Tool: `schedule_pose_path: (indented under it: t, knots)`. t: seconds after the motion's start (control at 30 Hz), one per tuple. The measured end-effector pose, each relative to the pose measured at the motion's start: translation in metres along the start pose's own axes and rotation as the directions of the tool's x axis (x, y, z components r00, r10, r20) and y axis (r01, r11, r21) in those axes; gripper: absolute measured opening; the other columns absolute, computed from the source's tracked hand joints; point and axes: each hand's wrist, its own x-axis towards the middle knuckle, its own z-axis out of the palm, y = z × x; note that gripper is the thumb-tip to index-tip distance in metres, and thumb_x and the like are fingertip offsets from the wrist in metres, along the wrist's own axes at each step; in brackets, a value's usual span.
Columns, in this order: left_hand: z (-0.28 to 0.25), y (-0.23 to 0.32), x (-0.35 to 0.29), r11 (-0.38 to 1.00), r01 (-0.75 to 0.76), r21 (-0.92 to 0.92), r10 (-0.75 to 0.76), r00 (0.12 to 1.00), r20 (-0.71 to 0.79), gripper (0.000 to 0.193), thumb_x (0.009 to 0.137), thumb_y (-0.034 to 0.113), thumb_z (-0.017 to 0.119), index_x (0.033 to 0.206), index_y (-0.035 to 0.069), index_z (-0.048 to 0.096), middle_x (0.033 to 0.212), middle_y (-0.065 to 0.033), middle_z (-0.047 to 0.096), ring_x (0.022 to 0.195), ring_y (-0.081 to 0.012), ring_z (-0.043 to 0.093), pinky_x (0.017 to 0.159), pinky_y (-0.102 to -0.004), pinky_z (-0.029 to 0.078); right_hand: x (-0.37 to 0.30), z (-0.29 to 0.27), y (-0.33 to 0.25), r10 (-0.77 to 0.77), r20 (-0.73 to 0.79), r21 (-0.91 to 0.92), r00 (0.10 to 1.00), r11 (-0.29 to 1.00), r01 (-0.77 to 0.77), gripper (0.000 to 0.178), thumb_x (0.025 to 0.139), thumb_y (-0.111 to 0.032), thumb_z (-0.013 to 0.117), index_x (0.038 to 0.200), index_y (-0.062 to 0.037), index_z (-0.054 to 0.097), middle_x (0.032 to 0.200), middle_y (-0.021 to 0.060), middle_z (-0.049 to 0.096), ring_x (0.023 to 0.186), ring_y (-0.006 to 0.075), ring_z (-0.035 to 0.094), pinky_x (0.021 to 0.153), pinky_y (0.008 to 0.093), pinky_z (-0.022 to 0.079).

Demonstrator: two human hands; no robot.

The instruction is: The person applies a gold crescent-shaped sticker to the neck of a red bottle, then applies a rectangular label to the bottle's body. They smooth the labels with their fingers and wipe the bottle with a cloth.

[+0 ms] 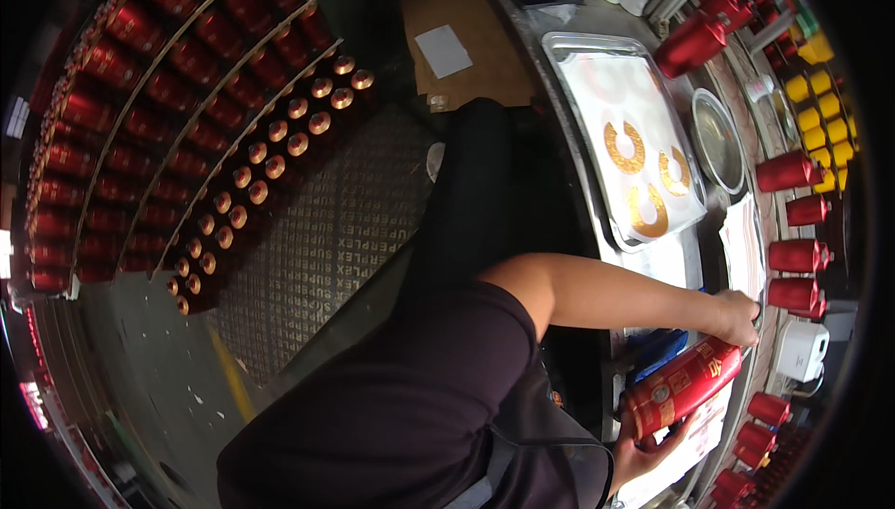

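Observation:
A red bottle (685,386) with gold printing lies tilted over the bench at the lower right, between my two hands. My left hand (735,318) is closed at its upper right end, against the edge of the bench, and covers that end; the fingertips are partly hidden. Cupped around the lower left end is my right hand (643,458), with the fingers under the bottle. Above my left forearm, a metal tray (626,246) holds a white sheet with several gold C-shaped labels (625,147). A stack of printed paper (744,248) lies just beyond my left hand.
A round metal bowl (718,141) stands beside the tray. Several red bottles (795,255) line the right side, near a white container (802,350). Blue cloth (657,355) lies by the held bottle. At left are racks of red bottles (90,106) and a patterned mat (322,229).

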Motion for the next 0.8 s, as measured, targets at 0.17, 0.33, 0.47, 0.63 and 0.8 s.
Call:
schedule_pose_path:
  t: [0.17,0.33,0.47,0.63,0.8]
  knots:
    - [-0.156,0.012,-0.109,0.929,-0.284,-0.236,0.271,0.959,-0.085,0.037,0.074,0.03,0.081,0.083,-0.004,0.071,0.079,-0.0114,0.071,0.07,-0.0198,0.067,0.065,-0.0319,0.053,0.01,0.026,-0.049,-0.3,0.377,0.148,0.876,0.953,0.263,0.114,0.064,-0.002,0.092,0.158,-0.0065,0.027,0.148,0.0197,0.048,0.122,0.0335,0.061,0.096,0.0415,0.056]
    - [-0.284,0.025,-0.304,0.922,-0.221,0.319,0.375,0.717,-0.587,0.019,0.082,0.009,0.079,0.096,0.0,0.071,0.086,-0.0038,0.072,0.08,-0.0121,0.066,0.075,-0.0287,0.053,0.045,0.1,-0.095,-0.383,0.591,-0.151,0.71,0.812,0.563,0.116,0.053,-0.002,0.092,0.155,-0.0029,0.036,0.131,0.0121,0.061,0.075,0.0134,0.055,0.063,0.0252,0.043]
    - [-0.34,-0.036,-0.39,0.687,0.29,0.666,0.489,0.493,-0.72,0.017,0.081,0.009,0.078,0.091,0.001,0.066,0.084,-0.0085,0.068,0.076,-0.0202,0.065,0.068,-0.0331,0.051,0.058,0.106,-0.109,-0.297,0.431,-0.013,0.852,0.942,0.335,0.098,0.069,-0.004,0.08,0.156,-0.0064,0.036,0.122,0.0091,0.064,0.052,0.0056,0.04,0.049,0.0201,0.029]
    - [-0.403,-0.255,-0.406,0.459,0.714,0.529,0.42,0.351,-0.837,0.019,0.08,0.016,0.075,0.084,0.002,0.063,0.086,-0.0161,0.062,0.086,-0.039,0.06,0.074,-0.0472,0.048,0.082,0.065,-0.078,-0.092,0.25,-0.34,0.964,0.924,0.177,0.073,0.089,-0.006,0.067,0.156,-0.0082,0.037,0.129,0.0113,0.058,0.059,0.0044,0.047,0.05,0.0178,0.035]
    - [-0.456,-0.436,-0.425,0.528,0.825,0.202,0.142,0.149,-0.979,0.016,0.081,0.019,0.07,0.087,0.004,0.065,0.092,-0.0165,0.067,0.094,-0.0387,0.062,0.08,-0.0475,0.051,0.106,0.006,-0.057,-0.075,0.139,-0.607,0.988,0.781,0.144,0.057,0.093,-0.02,0.071,0.143,0.0005,0.052,0.135,0.021,0.061,0.121,0.029,0.059,0.103,0.0439,0.049]
